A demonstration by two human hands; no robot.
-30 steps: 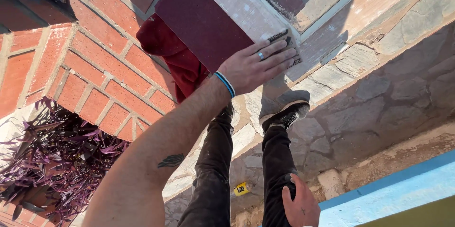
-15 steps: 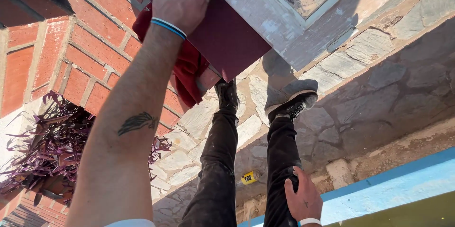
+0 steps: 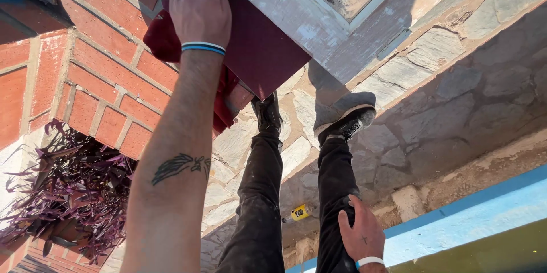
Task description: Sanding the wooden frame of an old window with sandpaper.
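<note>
My left hand (image 3: 199, 11) lies flat against a dark maroon panel (image 3: 262, 51) that sits under a worn grey-white window frame (image 3: 302, 22). Its fingertips run off the top edge of the picture, and a thin dark sliver shows beside them. A red cloth (image 3: 162, 39) hangs below the panel, partly hidden behind my wrist. My right hand (image 3: 362, 239) rests on my right thigh in black trousers, fingers loosely spread, holding nothing. Both wrists wear bands.
A red brick wall (image 3: 85, 79) fills the left. A purple-leaved plant (image 3: 68, 193) grows at its foot. My shoes (image 3: 345, 122) stand on grey stone paving (image 3: 456, 96). A small yellow tape measure (image 3: 300, 212) lies between my legs. A blue-painted edge (image 3: 456, 221) crosses the lower right.
My left hand has slid from the right end of the maroon panel towards its left end and the top of the picture. My right hand has stayed on the thigh.
</note>
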